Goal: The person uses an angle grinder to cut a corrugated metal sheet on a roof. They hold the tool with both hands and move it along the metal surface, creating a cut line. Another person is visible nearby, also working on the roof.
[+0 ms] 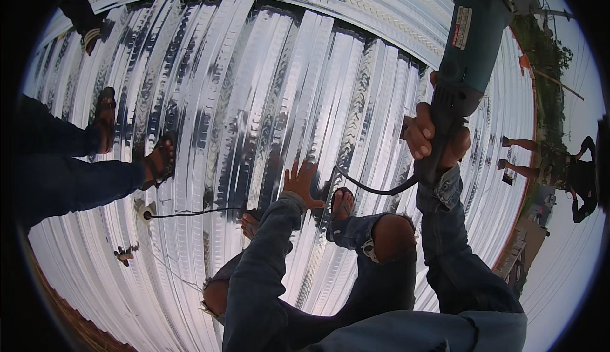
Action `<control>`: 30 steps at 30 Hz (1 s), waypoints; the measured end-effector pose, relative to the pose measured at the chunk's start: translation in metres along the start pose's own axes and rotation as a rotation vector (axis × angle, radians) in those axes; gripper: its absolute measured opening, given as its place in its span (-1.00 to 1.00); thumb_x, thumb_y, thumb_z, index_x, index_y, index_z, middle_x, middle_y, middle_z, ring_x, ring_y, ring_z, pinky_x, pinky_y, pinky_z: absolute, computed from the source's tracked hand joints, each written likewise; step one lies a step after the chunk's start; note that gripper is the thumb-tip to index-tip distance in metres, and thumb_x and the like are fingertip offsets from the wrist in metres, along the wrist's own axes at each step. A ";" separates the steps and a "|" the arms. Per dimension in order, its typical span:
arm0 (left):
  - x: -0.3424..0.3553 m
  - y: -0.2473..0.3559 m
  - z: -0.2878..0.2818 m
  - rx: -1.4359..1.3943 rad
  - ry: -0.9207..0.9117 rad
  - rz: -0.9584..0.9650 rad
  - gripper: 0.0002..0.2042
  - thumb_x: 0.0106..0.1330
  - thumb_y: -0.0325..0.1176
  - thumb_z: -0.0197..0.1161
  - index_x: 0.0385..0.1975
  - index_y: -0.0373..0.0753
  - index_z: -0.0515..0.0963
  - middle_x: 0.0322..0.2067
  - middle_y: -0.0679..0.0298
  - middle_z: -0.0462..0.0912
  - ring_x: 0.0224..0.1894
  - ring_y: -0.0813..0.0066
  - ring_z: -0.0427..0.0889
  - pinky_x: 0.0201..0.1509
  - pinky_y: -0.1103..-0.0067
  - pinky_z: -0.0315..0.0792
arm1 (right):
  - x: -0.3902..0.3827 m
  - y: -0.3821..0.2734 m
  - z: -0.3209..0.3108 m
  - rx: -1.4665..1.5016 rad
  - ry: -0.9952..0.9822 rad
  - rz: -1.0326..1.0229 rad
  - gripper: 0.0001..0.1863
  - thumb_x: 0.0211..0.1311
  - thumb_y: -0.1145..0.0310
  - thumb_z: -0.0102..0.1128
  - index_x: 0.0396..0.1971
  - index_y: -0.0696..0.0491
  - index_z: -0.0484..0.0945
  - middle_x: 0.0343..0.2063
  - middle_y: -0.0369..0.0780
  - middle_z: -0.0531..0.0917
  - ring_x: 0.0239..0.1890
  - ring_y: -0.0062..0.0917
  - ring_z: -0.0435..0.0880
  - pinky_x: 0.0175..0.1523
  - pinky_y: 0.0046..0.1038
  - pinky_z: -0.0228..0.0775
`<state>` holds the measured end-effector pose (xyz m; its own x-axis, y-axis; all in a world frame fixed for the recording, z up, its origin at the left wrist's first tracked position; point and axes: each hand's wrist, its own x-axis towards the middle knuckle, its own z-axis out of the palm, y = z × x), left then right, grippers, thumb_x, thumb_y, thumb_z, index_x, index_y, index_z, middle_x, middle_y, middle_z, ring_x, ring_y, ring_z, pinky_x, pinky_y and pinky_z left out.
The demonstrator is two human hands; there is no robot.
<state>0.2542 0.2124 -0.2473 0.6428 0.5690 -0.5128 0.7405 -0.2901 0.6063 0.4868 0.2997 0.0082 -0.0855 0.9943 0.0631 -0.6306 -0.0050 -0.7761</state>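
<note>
My right hand is wrapped round the rear handle of a dark teal angle grinder, raised at the right with its head pointing up and away. The grinder's head is partly cut off by the picture's upper edge. From its handle a black power cord curves down to the left, past my feet. Flat on the shiny ribbed metal decking, my left hand spreads its fingers and holds nothing. Below it are my sandalled feet and my bent knees in torn jeans.
At left stands another person in dark trousers and sandals; another leg shows at upper left. A cord reel or socket lies on the decking. Beyond the decking's right edge stands a person in dark clothing, near trees and buildings.
</note>
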 end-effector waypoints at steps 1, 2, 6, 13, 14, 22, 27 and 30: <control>0.018 -0.002 0.023 0.023 -0.039 -0.061 0.11 -0.27 0.22 0.42 0.34 -0.03 0.00 0.36 0.06 -0.09 0.41 -0.02 -0.24 0.38 0.05 -0.24 | 0.011 -0.011 -0.013 -0.077 -0.027 -0.095 -0.16 0.11 -0.04 0.24 0.14 0.28 0.08 -0.43 -0.20 0.42 -0.59 -0.58 0.46 -0.56 -0.61 0.39; 0.031 -0.006 0.049 0.052 -0.115 -0.135 0.10 -0.27 0.23 0.41 0.34 -0.03 0.02 0.36 0.06 -0.08 0.41 -0.02 -0.23 0.38 0.04 -0.25 | 0.022 -0.030 -0.028 -0.173 -0.044 -0.063 -0.16 0.11 0.03 0.25 0.18 0.26 0.05 -0.38 -0.17 0.45 -0.57 -0.56 0.47 -0.53 -0.60 0.40; 0.021 -0.036 0.159 0.246 -0.176 -0.103 -0.14 -0.11 0.14 0.33 0.25 -0.04 0.20 0.35 0.12 -0.02 0.42 0.05 -0.26 0.39 0.03 -0.31 | 0.043 -0.050 -0.109 -0.396 0.138 -0.186 -0.33 0.07 0.25 0.29 0.11 0.20 0.20 -0.29 -0.11 0.52 -0.50 -0.55 0.54 -0.53 -0.56 0.40; -0.017 -0.055 0.226 0.160 -0.214 -0.099 -0.66 0.24 -0.21 0.04 -0.01 -0.13 0.40 0.04 0.07 0.48 0.07 0.00 0.45 0.20 0.07 0.18 | -0.074 -0.008 -0.242 -1.100 0.523 0.196 -0.40 -0.12 0.40 0.40 -0.05 0.17 0.32 -0.50 -0.24 0.55 -0.67 -0.62 0.50 -0.61 -0.54 0.38; -0.022 -0.047 0.209 -0.048 -0.361 -0.210 -0.69 0.23 -0.21 0.05 -0.06 -0.15 0.43 -0.03 0.08 0.54 -0.03 0.03 0.55 0.13 0.10 0.28 | -0.096 -0.002 -0.253 -1.142 0.482 0.284 -0.33 -0.17 0.41 0.42 -0.01 0.18 0.30 -0.44 -0.22 0.56 -0.57 -0.59 0.54 -0.51 -0.52 0.43; -0.140 0.029 -0.070 -0.312 0.194 0.065 -0.78 0.12 -0.25 0.27 -0.29 -0.20 0.61 -0.52 0.14 0.60 -0.43 0.24 0.62 -0.32 0.39 0.44 | -0.137 0.056 -0.292 -1.520 -0.006 0.710 0.05 -0.35 0.35 0.51 0.27 0.01 0.12 -0.12 -0.05 0.57 -0.08 -0.29 0.59 0.06 -0.35 0.41; -0.172 0.049 -0.130 -0.222 0.275 -0.007 -0.83 0.02 -0.32 0.34 -0.37 -0.16 0.65 -0.66 0.21 0.51 -0.59 0.28 0.53 -0.49 0.43 0.37 | -0.075 0.095 -0.267 -1.504 -0.420 0.750 0.08 -0.30 0.36 0.44 0.33 -0.16 0.01 -0.26 0.01 0.63 -0.19 -0.13 0.64 0.00 -0.29 0.45; -0.165 0.050 -0.117 -0.160 0.328 -0.011 -0.83 0.00 -0.31 0.36 -0.39 -0.14 0.65 -0.66 0.22 0.50 -0.59 0.26 0.51 -0.48 0.40 0.35 | -0.040 0.125 -0.249 -1.554 -0.501 0.658 0.06 -0.27 0.35 0.42 0.33 -0.17 0.01 -0.27 0.03 0.63 -0.21 -0.09 0.64 -0.03 -0.26 0.46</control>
<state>0.1622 0.1937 -0.0614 0.5184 0.7957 -0.3134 0.6904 -0.1731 0.7025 0.6033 0.2853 -0.2472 -0.3957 0.7425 -0.5404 0.8303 0.0378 -0.5561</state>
